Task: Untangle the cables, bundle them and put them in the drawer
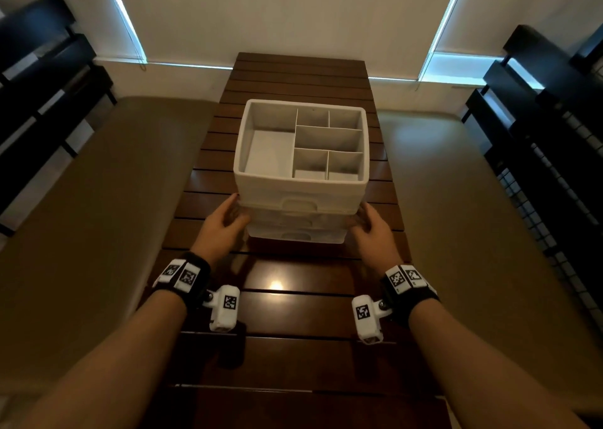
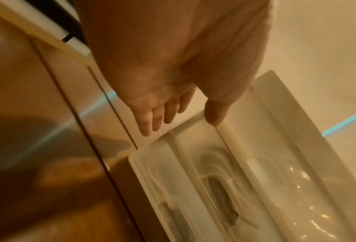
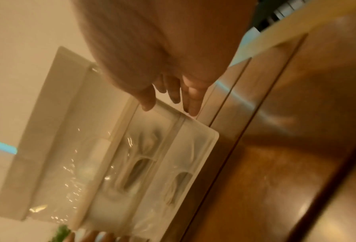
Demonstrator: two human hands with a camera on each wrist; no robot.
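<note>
A white plastic drawer unit [image 1: 301,197] stands on the brown slatted table [image 1: 293,357]. Its top is an open tray [image 1: 239,154] split into several empty compartments, and three shut drawers with recessed handles [image 1: 299,204] sit below. My left hand [image 1: 228,220] lies against the unit's left front corner with straight fingers. My right hand [image 1: 370,224] lies against the right front corner the same way. The wrist views show the left hand [image 2: 168,113] and the right hand [image 3: 173,96] with fingers straight beside the translucent drawer fronts [image 2: 224,180] [image 3: 131,163]. No cables are in view.
The narrow table runs away from me to the wall under the window blinds [image 1: 293,14]. Padded beige benches [image 1: 98,216] [image 1: 473,216] flank it on both sides. Dark shelving [image 1: 39,79] [image 1: 548,109] stands at the far left and right.
</note>
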